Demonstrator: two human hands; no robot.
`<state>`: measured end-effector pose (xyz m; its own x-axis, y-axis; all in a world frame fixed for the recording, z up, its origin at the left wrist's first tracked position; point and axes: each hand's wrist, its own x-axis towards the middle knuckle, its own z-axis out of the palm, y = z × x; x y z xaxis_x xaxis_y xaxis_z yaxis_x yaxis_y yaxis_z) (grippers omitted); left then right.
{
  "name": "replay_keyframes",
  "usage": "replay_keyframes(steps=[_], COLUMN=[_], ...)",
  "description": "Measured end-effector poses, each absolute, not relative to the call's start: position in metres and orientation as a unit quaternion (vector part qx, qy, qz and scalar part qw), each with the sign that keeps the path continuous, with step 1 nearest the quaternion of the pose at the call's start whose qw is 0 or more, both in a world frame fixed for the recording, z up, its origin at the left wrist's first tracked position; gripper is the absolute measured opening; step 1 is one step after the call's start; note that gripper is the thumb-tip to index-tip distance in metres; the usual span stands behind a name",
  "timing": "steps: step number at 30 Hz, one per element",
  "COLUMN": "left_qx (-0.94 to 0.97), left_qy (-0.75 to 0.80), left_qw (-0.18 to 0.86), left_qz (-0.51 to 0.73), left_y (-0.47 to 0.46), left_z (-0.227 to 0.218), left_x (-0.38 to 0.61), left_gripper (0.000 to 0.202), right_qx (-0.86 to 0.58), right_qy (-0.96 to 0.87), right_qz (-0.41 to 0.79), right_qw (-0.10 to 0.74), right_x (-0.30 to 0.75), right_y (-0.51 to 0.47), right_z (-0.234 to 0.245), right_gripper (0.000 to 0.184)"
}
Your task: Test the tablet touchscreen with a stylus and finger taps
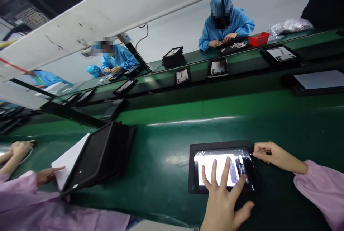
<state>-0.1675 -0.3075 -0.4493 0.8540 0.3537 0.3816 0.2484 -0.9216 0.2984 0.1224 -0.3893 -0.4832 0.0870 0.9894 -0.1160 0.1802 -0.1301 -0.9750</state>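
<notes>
A tablet [218,161] with a lit screen lies in a black tray [191,173] on the green bench. My left hand [224,195] is spread palm down over the screen, its index fingertip at the tablet's right part. Beside the upper right edge of the tablet, my right hand [271,155] has its fingers pinched together. Whatever sits between those fingers is too small to make out. White and grey areas glow on the screen beneath my left fingers.
To the left, a stack of black trays [107,152] leans over a white sheet [71,157], where a co-worker's hand [47,176] rests. Trayed tablets [182,76] line the belt beyond. Co-workers in blue sit opposite, near a red bin [258,39]. A shelf [113,8] hangs overhead.
</notes>
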Motion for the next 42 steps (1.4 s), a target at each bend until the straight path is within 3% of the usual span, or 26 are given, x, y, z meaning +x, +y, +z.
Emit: replay_keyframes(steps=[6,15,22,28,31,37,42], left_qx=[0.949,0.951,0.962,0.962,0.969,0.991,0.993], left_qy=[0.155,0.155,0.205,0.205,0.192,0.114,0.077], left_qw=[0.112,0.108,0.116,0.145,0.117,0.015,-0.051], left_qz=[0.249,0.243,0.141,0.108,0.099,0.061,0.068], left_y=[-0.31,-0.308,-0.298,-0.296,-0.295,-0.293,-0.293], left_z=[-0.447,-0.443,-0.43,-0.436,-0.436,-0.43,-0.437], left_x=[-0.165,-0.164,-0.149,-0.134,-0.132,-0.134,-0.135], left_gripper=[0.052,0.066,0.079,0.064,0.064,0.104,0.091], right_qx=[-0.549,-0.567,-0.6,-0.597,-0.596,-0.609,-0.595], right_qy=[-0.495,-0.489,-0.485,-0.496,-0.5,-0.454,-0.478], right_qz=[0.483,0.475,0.459,0.458,0.456,0.465,0.419], right_qw=[0.469,0.463,0.44,0.433,0.432,0.455,0.492], right_x=[0.127,0.123,0.123,0.123,0.124,0.131,0.13], right_y=[-0.391,-0.392,-0.39,-0.39,-0.392,-0.399,-0.399], right_z=[-0.483,-0.476,-0.488,-0.491,-0.493,-0.504,-0.503], right_gripper=[0.059,0.064,0.062,0.059,0.057,0.062,0.052])
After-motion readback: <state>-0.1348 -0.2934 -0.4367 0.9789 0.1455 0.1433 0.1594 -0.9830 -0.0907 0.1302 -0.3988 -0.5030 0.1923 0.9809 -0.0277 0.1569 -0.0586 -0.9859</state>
